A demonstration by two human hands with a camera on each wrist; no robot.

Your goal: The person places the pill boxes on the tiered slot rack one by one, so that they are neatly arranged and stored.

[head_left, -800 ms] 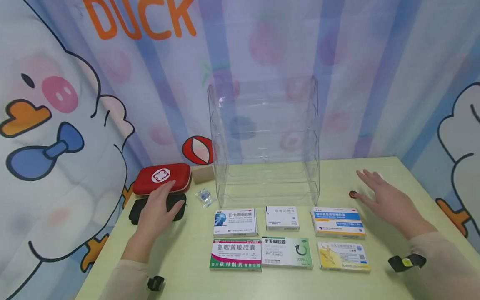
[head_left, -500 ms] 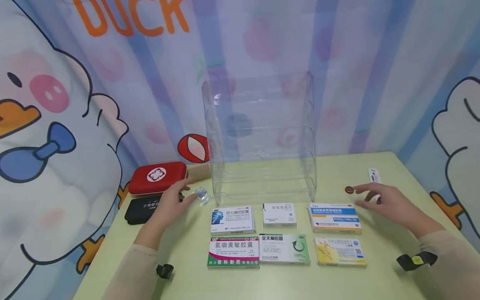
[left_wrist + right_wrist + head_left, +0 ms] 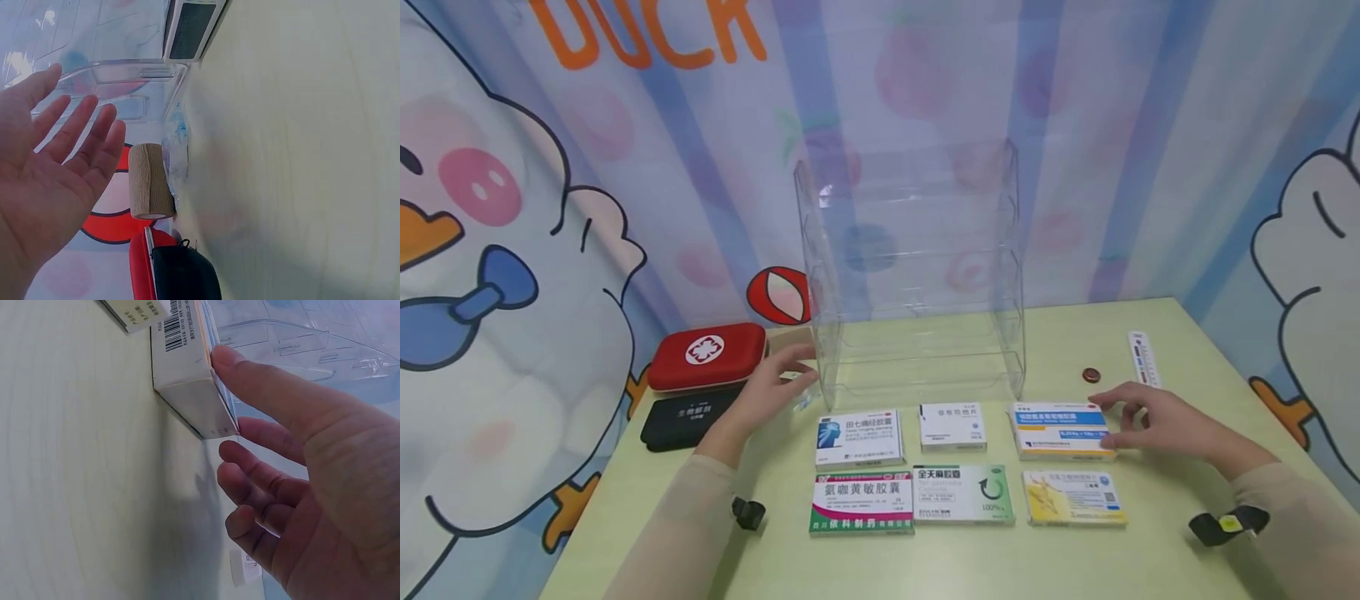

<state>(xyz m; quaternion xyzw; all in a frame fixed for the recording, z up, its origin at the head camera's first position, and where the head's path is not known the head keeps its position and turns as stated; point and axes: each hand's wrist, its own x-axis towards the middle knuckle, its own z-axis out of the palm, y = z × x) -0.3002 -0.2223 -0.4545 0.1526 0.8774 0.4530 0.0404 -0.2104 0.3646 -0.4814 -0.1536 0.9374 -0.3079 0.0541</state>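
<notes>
White, blue and orange, the flat cardboard medicine box (image 3: pixel 1054 431) is straddled at one end by thumb and forefinger of the right hand (image 3: pixel 1159 425); whether it is pinched cannot be told. The left hand (image 3: pixel 767 397), loosely spread, is unloaded. If lifted by that end alone, the box may be tilted and dropped.

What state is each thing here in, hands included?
Left hand: holding nothing.
Right hand: at the blue-striped box's end; grip unclear.
Blue-striped box: lying flat.
Five other boxes: lying flat.
Clear rack: upright.
Red case: closed.
Black case: looks closed.
Tan roll: wound up.
Clear packet: sealing unclear.
White strip: flat.
Brown disc: flat.
</notes>
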